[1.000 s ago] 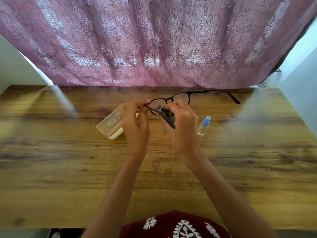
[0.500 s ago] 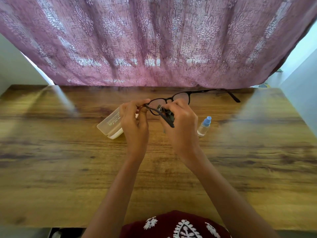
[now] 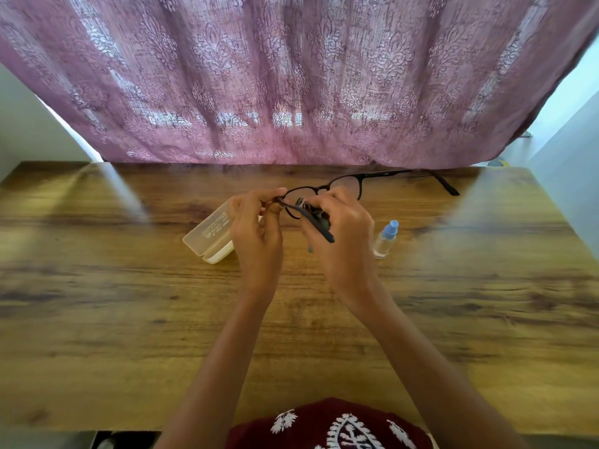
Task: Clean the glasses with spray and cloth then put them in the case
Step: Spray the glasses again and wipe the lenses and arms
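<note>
**Glasses held over table, cloth on lens**

Thin black-rimmed glasses (image 3: 345, 186) are held just above the table centre. One frame corner is pinched by the left hand (image 3: 256, 234), fingers curled. A crumpled dark cloth (image 3: 319, 217) is gripped in the right hand (image 3: 343, 244) against one lens. Behind the hands, a plastic case (image 3: 210, 236) with translucent lid and a clear, blue-capped spray bottle (image 3: 385, 239) are set on the wood-grain table (image 3: 129, 319). A mauve patterned curtain (image 3: 291, 76) is hung behind.

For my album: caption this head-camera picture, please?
Left hand holds glasses; right hand pinches cloth on a lens, above table.
</note>
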Available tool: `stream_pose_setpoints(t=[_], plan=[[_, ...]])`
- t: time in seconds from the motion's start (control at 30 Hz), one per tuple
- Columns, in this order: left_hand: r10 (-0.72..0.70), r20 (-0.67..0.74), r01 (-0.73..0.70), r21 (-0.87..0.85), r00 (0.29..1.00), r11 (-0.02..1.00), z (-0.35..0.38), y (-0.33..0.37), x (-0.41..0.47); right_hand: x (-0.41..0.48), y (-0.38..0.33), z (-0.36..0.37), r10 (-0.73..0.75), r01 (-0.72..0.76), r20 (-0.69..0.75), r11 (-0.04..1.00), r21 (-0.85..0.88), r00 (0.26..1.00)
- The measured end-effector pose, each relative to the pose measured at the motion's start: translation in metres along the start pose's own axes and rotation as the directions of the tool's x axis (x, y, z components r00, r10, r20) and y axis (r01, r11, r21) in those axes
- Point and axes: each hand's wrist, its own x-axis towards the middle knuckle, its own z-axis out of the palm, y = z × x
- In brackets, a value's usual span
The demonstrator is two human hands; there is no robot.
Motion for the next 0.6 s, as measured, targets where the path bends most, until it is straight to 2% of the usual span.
stream_pose_setpoints(t=[0.13, 0.3, 0.47, 0.6], plan=[[-0.002, 0.031, 0.003, -0.016, 1.0, 1.0, 0.001, 0.0, -0.002, 0.0, -0.005, 0.001, -0.024, 0.021, 0.046, 0.998, 0.054, 0.999], [-0.011, 0.012, 0.012, -0.01, 1.0, 1.0, 0.002, -0.005, -0.002, 0.009, 0.004, 0.001, 0.027, -0.027, -0.043, 1.0, -0.005, 0.999], [-0.032, 0.02, 0.032, -0.012, 0.999, 0.999, 0.008, -0.003, -0.004, 0.005, -0.001, 0.003, -0.022, 0.022, -0.006, 1.0, 0.007, 1.0], [-0.025, 0.02, 0.025, -0.024, 0.999, 0.999, 0.007, -0.006, -0.004, 0.011, 0.007, -0.002, 0.021, -0.021, -0.014, 0.999, 0.026, 1.0]])
